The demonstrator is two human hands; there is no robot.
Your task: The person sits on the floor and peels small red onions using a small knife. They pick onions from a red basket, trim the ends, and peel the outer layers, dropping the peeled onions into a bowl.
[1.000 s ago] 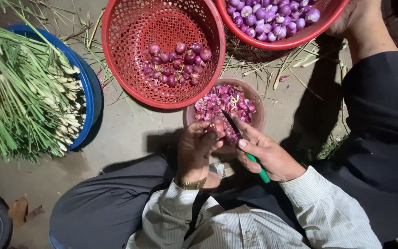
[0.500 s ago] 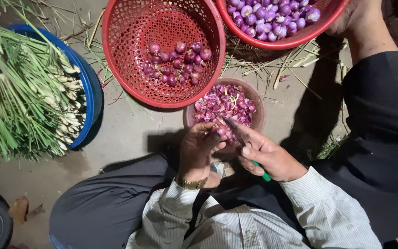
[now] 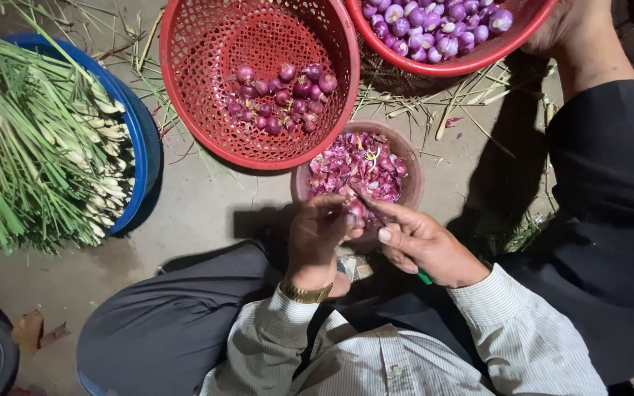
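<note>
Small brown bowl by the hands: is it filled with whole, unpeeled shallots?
No. The small brown bowl holds loose purple peelings; the whole shallots lie in the red basket beside it.

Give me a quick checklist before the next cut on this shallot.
1. Shallot gripped by left hand: ok.
2. Knife in right hand, blade on the shallot: ok.
3. Left fingertips clear of the blade: cannot tell, they sit very close.
4. Peel bowl under the hands to catch skins: ok.
5. Room in the red basket for peeled shallots: ok.
</note>
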